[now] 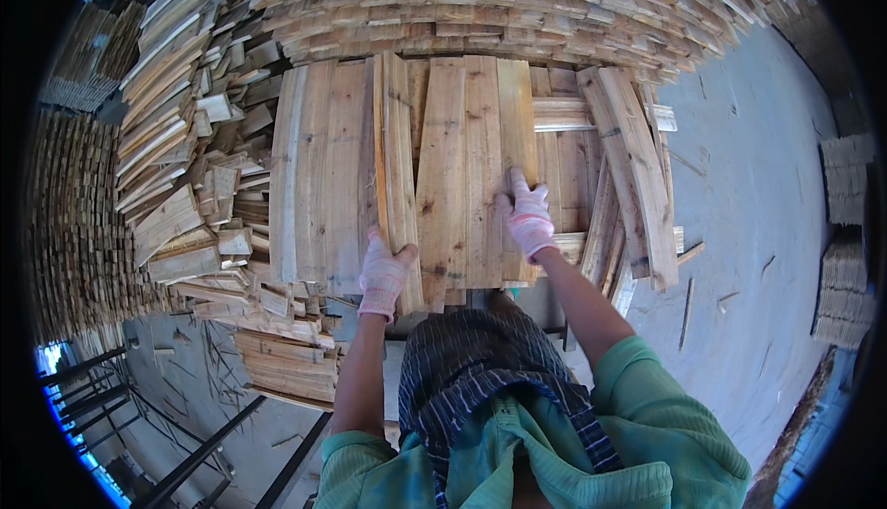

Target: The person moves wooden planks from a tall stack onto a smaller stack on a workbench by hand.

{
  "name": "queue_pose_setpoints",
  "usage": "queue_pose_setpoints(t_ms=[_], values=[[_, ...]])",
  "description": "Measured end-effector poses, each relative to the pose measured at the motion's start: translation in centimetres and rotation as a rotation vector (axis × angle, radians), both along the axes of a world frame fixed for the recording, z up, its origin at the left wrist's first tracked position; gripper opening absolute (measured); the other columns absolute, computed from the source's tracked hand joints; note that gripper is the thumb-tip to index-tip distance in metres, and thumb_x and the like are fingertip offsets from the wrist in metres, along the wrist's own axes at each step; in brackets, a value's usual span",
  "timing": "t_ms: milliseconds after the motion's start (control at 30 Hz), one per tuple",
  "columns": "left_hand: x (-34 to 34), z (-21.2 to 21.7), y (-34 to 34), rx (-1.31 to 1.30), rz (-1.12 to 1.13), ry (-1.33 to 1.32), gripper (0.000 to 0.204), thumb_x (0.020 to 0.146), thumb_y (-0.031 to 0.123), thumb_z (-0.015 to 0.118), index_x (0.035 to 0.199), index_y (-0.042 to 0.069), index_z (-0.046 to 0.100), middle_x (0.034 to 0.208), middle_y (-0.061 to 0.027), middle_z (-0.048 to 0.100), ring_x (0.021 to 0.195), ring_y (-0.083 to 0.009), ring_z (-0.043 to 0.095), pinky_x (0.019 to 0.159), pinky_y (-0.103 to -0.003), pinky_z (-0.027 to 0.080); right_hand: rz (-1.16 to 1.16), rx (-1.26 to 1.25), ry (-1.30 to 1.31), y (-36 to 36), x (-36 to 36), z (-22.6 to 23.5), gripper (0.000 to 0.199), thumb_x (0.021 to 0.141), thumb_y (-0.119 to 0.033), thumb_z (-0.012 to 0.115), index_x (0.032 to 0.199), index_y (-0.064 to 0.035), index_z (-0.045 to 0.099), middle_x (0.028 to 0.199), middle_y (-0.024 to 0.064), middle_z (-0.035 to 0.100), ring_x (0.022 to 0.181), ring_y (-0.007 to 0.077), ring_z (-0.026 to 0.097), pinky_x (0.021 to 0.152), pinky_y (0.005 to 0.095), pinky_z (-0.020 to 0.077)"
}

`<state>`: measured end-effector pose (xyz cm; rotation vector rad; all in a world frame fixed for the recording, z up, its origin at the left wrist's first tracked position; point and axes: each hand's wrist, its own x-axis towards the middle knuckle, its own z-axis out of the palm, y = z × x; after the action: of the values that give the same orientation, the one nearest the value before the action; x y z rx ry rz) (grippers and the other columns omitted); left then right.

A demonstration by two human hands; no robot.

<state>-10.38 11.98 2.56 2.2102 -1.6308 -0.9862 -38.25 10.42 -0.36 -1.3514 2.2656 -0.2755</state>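
Observation:
Both my hands wear pale pink-and-white knitted gloves. My left hand [384,273] is closed around the near end of a narrow board [399,139], which is tilted up and overlaps the boards beside it. To the right, my right hand [529,216] grips a yellowish board [517,121] near its right edge, with the thumb on top; some of its fingertips are hidden. Between them lie knotty wooden boards [448,149], side by side and running away from me. More flat boards [319,176] form a row on the left.
Two boards [633,167] lie slanted at the right over wooden crosspieces [564,114]. Stacked planks [480,10] rise behind the layer. Loose offcuts [217,186] are heaped at the left. Dark metal bars [212,444] stand at lower left; scraps litter the grey floor [739,213].

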Motion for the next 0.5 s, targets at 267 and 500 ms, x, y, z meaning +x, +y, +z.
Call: queue_pose_setpoints(t_ms=[267, 500], values=[[6.2, 4.5, 1.8, -0.056, 0.113, 0.045, 0.091, 0.083, 0.037, 0.079, 0.152, -0.002, 0.036, 0.150, -0.0286, 0.045, 0.140, -0.0394, 0.044, 0.115, -0.040, 0.037, 0.182, -0.074, 0.011, -4.5, 7.5, 5.7, 0.068, 0.090, -0.052, 0.060, 0.138, -0.0051, 0.047, 0.124, 0.0349, 0.053, 0.110, 0.0498, 0.059, 0.088, 0.0552, 0.0528], [8.9, -1.8, 1.1, -0.161, -0.164, -0.386, 0.080, 0.078, 0.039, 0.081, 0.136, -0.001, 0.043, 0.143, -0.0249, 0.046, 0.130, -0.0434, 0.049, 0.111, -0.048, 0.040, 0.026, 0.010, -0.073, -4.8, 12.9, 5.1, 0.084, 0.080, -0.039, 0.077, 0.151, -0.0186, 0.036, 0.128, 0.0267, 0.049, 0.117, 0.0450, 0.054, 0.092, 0.0557, 0.0475]])
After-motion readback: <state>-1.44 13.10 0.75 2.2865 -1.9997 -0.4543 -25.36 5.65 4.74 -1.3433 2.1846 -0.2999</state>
